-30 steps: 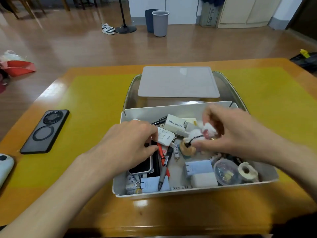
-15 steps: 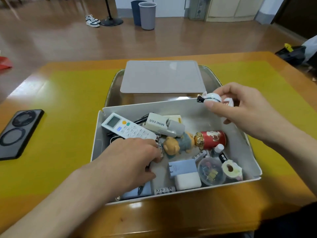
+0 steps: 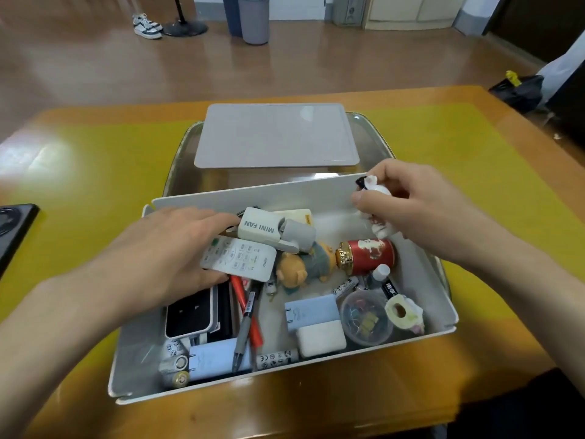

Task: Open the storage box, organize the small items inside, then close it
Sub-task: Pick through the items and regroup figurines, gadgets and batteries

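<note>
With the box (image 3: 441,289) open before me, my left hand (image 3: 164,258) gripped the remote (image 3: 239,258) at its nine o'clock while my right hand (image 3: 408,201) pinched a figurine (image 3: 375,201) at two o'clock, which could slip onto the can (image 3: 367,253).

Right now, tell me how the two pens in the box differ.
The red pen is bright red; the grey pen is dark grey with a clear-looking barrel. The red pen leans one way and the grey pen the other, so they cross, grey on top. The grey pen's tip reaches nearer the storage box's front wall. Both lie flat between the phone and blue charger.
</note>
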A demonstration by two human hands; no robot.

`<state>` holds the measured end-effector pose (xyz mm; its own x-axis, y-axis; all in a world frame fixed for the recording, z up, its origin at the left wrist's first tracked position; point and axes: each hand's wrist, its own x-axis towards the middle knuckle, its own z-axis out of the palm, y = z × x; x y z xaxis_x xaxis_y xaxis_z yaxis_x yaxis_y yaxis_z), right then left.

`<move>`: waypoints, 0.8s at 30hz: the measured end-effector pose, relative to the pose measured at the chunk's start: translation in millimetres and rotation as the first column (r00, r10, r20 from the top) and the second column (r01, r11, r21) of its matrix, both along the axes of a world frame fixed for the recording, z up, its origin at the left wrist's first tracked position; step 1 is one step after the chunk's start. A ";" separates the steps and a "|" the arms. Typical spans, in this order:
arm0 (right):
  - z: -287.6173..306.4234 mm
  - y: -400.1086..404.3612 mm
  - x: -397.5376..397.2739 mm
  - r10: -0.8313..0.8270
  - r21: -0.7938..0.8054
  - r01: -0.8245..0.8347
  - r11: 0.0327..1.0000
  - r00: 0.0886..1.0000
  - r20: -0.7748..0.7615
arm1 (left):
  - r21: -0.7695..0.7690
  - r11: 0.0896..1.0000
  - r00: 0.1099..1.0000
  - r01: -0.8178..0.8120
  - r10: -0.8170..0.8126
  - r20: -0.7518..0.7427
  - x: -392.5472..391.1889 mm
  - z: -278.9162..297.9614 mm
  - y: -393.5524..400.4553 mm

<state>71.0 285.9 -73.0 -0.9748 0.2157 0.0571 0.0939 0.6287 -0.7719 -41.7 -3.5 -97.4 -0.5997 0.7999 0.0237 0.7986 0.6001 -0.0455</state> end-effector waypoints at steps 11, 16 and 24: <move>7.3 32.4 26.3 -0.215 0.040 0.213 0.976 0.976 0.031 | 0.339 0.932 0.983 0.128 -0.165 0.083 82.5 26.2 43.7; 6.2 41.0 35.2 -0.241 0.097 0.238 0.967 0.970 0.027 | 0.338 0.919 0.948 0.202 -0.271 0.169 108.4 12.0 104.9; 7.0 53.0 42.2 -0.264 0.112 0.261 0.959 0.965 0.010 | 0.298 0.940 0.942 0.168 -0.242 0.233 112.5 -16.1 140.3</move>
<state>113.2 339.0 -66.1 -0.8862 0.4579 0.0707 0.2851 0.6592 -0.6958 70.8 136.8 -113.5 -0.4374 0.8911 0.1207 0.8663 0.3816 0.3225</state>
